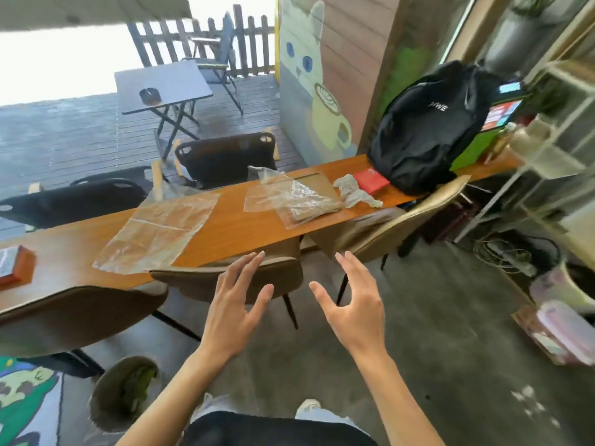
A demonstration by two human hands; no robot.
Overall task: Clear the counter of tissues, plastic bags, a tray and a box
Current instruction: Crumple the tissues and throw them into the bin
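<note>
A long orange wooden counter [235,226] runs across the view. On it lie a large flat clear plastic bag [157,230], a crumpled clear plastic bag [289,194] over a brown tray [317,188], a wad of white tissues [352,191] and a red box [372,180]. My left hand [236,304] and my right hand [351,304] hover in front of the counter, above a chair back, both with fingers spread and holding nothing.
A black backpack [431,123] stands on the counter's right end. Brown chairs [231,275] are tucked along the near side. A wooden tissue holder [14,263] sits at far left. A bin [124,394] stands on the floor at lower left, a white shelf [553,136] at right.
</note>
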